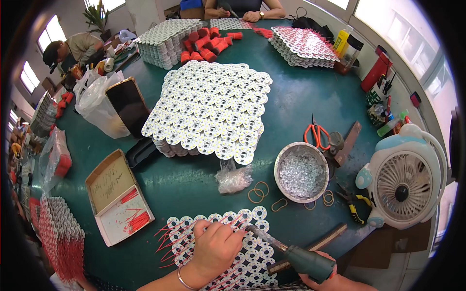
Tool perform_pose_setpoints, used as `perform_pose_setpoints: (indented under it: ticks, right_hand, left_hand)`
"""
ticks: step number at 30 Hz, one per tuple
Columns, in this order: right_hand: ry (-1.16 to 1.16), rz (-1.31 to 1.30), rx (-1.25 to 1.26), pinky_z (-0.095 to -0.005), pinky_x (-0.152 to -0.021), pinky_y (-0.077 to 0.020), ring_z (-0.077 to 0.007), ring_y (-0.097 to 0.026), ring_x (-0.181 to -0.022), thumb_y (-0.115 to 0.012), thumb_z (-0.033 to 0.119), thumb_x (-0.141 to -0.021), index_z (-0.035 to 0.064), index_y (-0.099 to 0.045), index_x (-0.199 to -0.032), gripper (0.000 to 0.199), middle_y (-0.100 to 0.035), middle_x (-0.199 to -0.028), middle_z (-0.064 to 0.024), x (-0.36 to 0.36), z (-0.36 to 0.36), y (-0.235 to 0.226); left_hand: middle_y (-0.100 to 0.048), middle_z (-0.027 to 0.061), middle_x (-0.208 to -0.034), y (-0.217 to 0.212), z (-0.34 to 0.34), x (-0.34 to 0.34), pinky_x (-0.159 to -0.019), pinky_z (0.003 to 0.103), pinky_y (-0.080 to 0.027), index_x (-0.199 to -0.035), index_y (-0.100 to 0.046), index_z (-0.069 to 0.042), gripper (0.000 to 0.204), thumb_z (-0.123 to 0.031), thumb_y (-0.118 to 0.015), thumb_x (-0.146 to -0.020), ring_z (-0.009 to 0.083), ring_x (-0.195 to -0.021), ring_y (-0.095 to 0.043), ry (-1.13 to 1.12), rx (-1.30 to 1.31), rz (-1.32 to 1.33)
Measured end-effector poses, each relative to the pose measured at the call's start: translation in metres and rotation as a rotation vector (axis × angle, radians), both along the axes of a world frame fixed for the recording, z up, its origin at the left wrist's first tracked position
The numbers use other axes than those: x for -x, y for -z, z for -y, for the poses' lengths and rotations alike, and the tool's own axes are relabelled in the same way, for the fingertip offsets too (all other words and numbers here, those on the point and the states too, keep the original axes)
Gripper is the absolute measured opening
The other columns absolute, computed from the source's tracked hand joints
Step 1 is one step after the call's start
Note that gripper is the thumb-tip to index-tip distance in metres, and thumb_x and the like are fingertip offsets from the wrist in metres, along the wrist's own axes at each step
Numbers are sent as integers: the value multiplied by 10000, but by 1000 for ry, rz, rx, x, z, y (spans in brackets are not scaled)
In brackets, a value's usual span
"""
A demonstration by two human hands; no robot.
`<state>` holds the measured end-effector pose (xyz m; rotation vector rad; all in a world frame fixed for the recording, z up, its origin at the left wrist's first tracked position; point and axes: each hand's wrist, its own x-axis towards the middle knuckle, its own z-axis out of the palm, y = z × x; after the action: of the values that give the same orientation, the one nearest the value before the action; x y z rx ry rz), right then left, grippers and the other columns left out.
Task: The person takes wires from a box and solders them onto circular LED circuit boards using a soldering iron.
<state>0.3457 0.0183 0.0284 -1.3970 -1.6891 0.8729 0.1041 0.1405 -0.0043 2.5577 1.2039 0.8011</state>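
A panel of round white LED circuit boards (259, 213) lies in front of me with thin red wires (167, 237) across it, their ends sticking out past its left edge. My left hand (216, 245), with a bangle at the wrist, rests over the panel, fingers curled and pinched together. What sits between those fingertips is hidden. My right hand (318, 271) grips the green handle of a soldering iron (301, 259). The iron's metal tip reaches the panel right beside my left fingertips. Under the iron, a dark bar (335, 235) lies at the panel's right side.
A large stack of LED panels (208, 106) stands mid-table. Around it are a phone (128, 99), a cardboard box with red wires (121, 228), a bowl of small clear pieces (301, 172), orange scissors (317, 136), pliers (357, 203) and a fan (400, 189). A co-worker (242, 9) works opposite.
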Motion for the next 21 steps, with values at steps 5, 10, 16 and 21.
perform_pose_setpoints:
  ticks: [5,10,16,21]
  right_hand:
    - [-6,-4,-25,-352,-802,-481,-238,-617,-899,-701,58,-753,-46,-523,-1141,439,-621,-1020,-161,-5,4,2]
    - [-1,-6,-39,-357,-807,-479,-246,-617,-908,-696,62,-762,-47,-530,-1139,426,-620,-1025,-165,-8,11,3]
    - [13,-3,30,-359,-815,-475,-244,-615,-919,-699,59,-759,-48,-537,-1131,420,-622,-1020,-168,-11,17,0]
    - [98,-83,133,-349,-807,-470,-243,-613,-917,-715,49,-734,-38,-551,-1096,407,-624,-1014,-161,-6,21,3]
  left_hand:
    - [-461,-24,-675,0,1,0,-715,372,-307,-803,-663,-148,216,-90,-710,-601,169,-684,-501,-3,6,6]
    - [-479,-36,-704,-4,4,1,-747,367,-305,-829,-665,-155,191,-103,-690,-647,154,-723,-507,-19,-39,16]
    - [-476,-41,-713,-5,10,-2,-771,368,-305,-851,-666,-163,175,-124,-673,-680,139,-756,-514,20,1,-49]
    - [-462,-33,-703,-1,10,-5,-770,368,-303,-841,-662,-162,167,-123,-671,-679,143,-752,-513,19,1,-21]
